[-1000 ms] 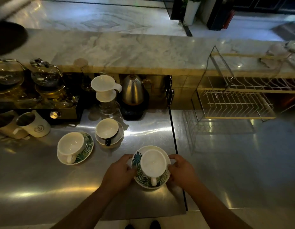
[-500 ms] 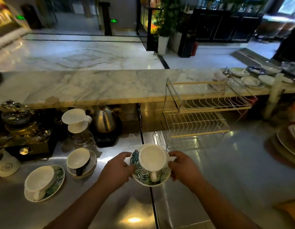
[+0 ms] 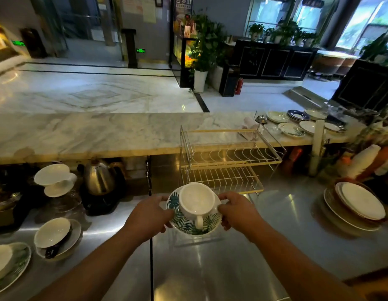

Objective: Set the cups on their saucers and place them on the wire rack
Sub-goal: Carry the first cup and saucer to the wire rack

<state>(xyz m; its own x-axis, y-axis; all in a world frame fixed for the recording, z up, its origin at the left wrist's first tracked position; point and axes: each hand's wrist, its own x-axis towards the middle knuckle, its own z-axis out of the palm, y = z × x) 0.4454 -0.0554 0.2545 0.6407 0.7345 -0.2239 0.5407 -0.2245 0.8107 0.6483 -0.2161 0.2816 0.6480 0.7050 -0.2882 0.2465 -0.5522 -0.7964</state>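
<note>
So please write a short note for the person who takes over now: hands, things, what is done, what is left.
Left hand and right hand each grip one side of the leaf-pattern saucer, white cup sitting on it, held just in front of the wire rack.
Done: this cup is on its saucer.
Left: set it on the rack, which looks empty; then the two cup sets on the counter at left.

Far across the lobby, a tall dark poster board (image 3: pixel 182 6) beside the plants carries three pale Chinese characters at its top, 百岁山. Two small glowing green exit signs (image 3: pixel 140 50) sit low on the far walls, one at far left, one nearer centre; their symbols are too small to read. Nothing on my worktop shows legible lettering.
</note>
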